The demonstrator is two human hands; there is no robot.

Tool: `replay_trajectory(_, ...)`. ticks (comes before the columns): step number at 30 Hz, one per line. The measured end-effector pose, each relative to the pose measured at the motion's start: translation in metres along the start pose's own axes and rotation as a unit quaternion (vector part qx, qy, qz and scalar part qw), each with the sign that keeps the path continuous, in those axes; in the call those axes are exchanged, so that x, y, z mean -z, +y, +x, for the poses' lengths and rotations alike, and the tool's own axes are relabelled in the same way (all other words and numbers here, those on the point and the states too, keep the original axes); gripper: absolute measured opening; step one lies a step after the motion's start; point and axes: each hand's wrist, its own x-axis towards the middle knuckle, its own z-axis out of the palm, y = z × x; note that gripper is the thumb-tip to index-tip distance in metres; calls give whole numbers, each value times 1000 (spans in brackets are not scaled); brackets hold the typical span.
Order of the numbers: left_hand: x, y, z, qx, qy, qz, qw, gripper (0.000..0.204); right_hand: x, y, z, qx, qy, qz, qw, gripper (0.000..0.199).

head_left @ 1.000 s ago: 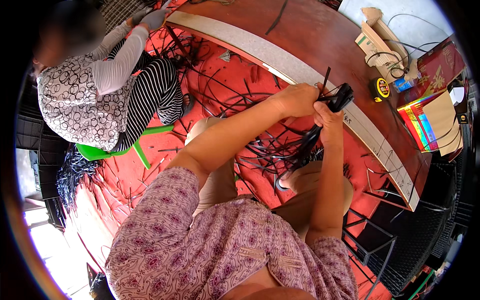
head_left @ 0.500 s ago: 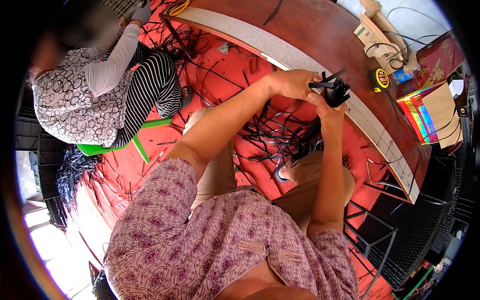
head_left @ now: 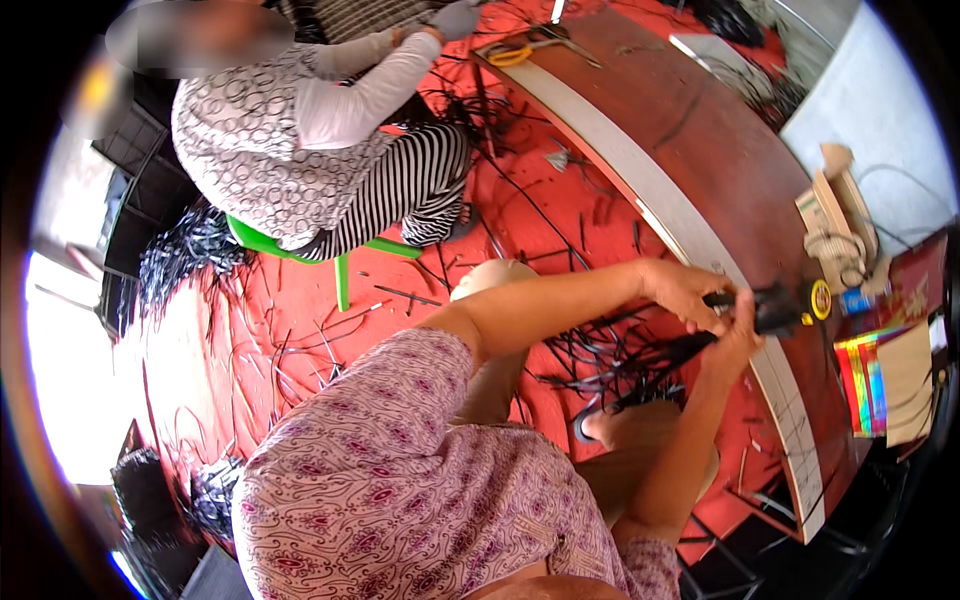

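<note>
A bundle of black flat strips (head_left: 672, 350) is gripped in my right hand (head_left: 735, 338), its fingers wrapped round it. The cut ends stick out past that hand over the table edge, smeared by motion. The long tails hang down toward my lap and the floor. Close beside it, my left hand (head_left: 688, 297) is closed with its fingertips at the bundle, by a short dark piece that pokes out. Whether that piece belongs to the bundle I cannot tell.
A reddish-brown table (head_left: 690, 130) with a pale ruled strip (head_left: 630, 165) along its edge lies ahead. On it are yellow-handled scissors (head_left: 512, 55), a tape measure (head_left: 820, 298) and a cardboard piece (head_left: 840, 225). A co-worker (head_left: 290, 150) sits left on a green stool (head_left: 342, 280). Black scraps litter the red floor (head_left: 300, 350).
The whole view has shifted, so the table, co-worker and my hands appear lower and further right. Both hands stay together at the bundle, which now looks blurred at its ends.
</note>
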Motion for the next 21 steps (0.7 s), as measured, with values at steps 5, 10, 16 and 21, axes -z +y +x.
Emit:
replay_trajectory(5, 0, -5, -9, -16, 78, 163, 983, 34, 3, 0, 11, -31, 17, 74, 997, 22)
replay_trajectory(10, -13, -10, -6, -77, 135, 144, 977, 33, -16, 2, 0, -35, 4, 43, 998, 19)
replay_trajectory(16, -17, -5, -11, -82, 157, 167, 970, 32, -24, 6, -3, -3, -4, -11, 1000, 29)
replay_trajectory(21, -19, 9, -23, 53, 116, 60, 990, 27, -21, 11, -6, 16, 16, 3, 1000, 35)
